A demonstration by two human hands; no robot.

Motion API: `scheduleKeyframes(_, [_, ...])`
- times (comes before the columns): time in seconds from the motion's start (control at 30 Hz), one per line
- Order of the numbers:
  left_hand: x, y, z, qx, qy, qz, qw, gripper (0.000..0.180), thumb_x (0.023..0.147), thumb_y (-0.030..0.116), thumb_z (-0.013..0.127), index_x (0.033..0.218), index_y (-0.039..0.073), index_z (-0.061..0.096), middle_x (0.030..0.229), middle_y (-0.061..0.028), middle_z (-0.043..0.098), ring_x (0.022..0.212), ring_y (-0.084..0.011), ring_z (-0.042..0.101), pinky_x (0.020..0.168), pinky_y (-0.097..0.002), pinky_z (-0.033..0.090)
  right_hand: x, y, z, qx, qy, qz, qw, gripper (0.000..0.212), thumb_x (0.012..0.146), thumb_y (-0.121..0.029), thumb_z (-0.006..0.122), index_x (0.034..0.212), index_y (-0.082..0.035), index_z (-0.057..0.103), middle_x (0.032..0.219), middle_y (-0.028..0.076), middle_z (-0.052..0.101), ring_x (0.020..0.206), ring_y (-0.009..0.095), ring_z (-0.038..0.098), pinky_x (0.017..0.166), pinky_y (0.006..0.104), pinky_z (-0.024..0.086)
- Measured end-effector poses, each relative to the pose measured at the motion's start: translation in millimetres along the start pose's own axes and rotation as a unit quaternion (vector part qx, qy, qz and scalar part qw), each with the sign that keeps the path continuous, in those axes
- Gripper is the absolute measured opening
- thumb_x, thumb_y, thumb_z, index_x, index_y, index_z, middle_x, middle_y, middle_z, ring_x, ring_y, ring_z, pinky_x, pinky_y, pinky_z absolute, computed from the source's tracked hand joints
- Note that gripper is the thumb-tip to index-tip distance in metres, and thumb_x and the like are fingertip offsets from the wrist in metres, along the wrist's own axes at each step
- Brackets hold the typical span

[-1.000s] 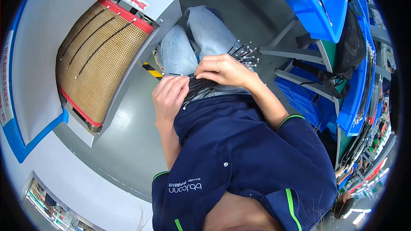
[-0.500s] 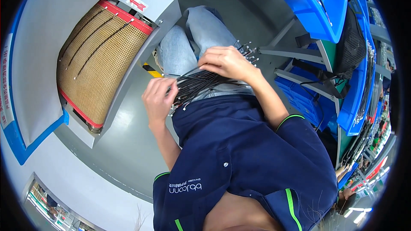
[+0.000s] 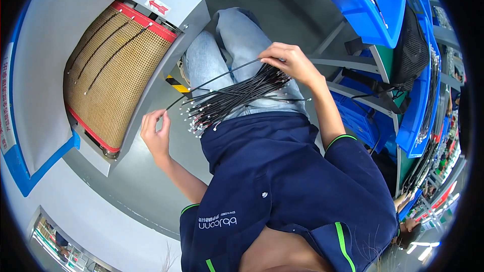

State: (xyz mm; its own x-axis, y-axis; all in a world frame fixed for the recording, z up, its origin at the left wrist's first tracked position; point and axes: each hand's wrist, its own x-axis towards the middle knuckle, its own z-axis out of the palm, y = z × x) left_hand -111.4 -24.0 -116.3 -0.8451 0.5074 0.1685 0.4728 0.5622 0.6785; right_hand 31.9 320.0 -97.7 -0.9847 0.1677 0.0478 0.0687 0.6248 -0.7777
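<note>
left hand: you've got one end of a black cable pinched | right hand: pinching it toward the other end | cable runs between them, along the far side of the bundle on your jeans

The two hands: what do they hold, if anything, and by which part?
Apparently one black cable: the left hand pinches it near one end, the right hand near the other.
</note>
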Motion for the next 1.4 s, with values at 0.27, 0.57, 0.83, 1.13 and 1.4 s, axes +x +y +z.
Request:
scheduleKeyframes(0.27, [1.1,0.3,-6.7,0.003,0.006,-0.002,1.000,0.011,0.072,-0.003,0.068,0.081,0.002,0.064,0.077,-0.0077,0.064,0.070,-0.0188,0.058,0.064,-0.0288,0.048,-0.9,-7.7,1.5,0.012,0.019,0.027,0.999,0.010,0.083,-0.011,0.065,0.087,-0.003,0.064,0.078,0.009,0.063,0.072,0.025,0.062,0.064,0.0321,0.050])
scheduleKeyframes(0.57, [-5.5,-10.8,-8.9,0.009,0.006,0.009,1.000,0.011,0.074,-0.003,0.068,0.084,0.000,0.064,0.080,-0.0078,0.064,0.069,-0.0154,0.060,0.065,-0.0261,0.050,-2.2,-8.6,2.7,0.044,0.001,0.015,0.999,0.009,0.081,-0.010,0.067,0.084,-0.002,0.065,0.073,0.006,0.061,0.066,0.017,0.059,0.057,0.0283,0.046])
scheduleKeyframes(0.83, [-3.2,-13.5,-14.1,0.008,0.012,0.018,1.000,0.012,0.074,-0.004,0.068,0.084,0.000,0.064,0.080,-0.0084,0.064,0.068,-0.0151,0.059,0.064,-0.0258,0.049,-1.6,-13.8,-0.1,0.051,-0.018,-0.004,0.999,0.008,0.081,-0.010,0.066,0.083,-0.003,0.064,0.071,0.006,0.057,0.064,0.017,0.054,0.055,0.0300,0.043])
scheduleKeyframes(1.13, [18.4,-25.3,-44.1,0.001,0.044,0.016,0.999,0.012,0.073,-0.003,0.068,0.083,0.001,0.064,0.078,-0.0077,0.063,0.069,-0.0176,0.058,0.064,-0.0278,0.048,23.8,-37.7,3.9,0.003,-0.034,-0.059,0.998,0.007,0.080,-0.008,0.066,0.085,-0.004,0.062,0.072,0.007,0.056,0.068,0.022,0.055,0.059,0.0320,0.045])
scheduleKeyframes(1.4, [78.0,-73.4,-135.9,0.047,0.096,-0.004,0.994,0.008,0.080,0.002,0.065,0.087,0.001,0.063,0.081,-0.0076,0.062,0.072,-0.0170,0.060,0.066,-0.0278,0.049,131.3,-110.3,46.8,-0.042,0.050,-0.146,0.987,0.009,0.077,-0.010,0.068,0.083,-0.007,0.062,0.078,0.005,0.059,0.077,0.023,0.055,0.068,0.0326,0.046])
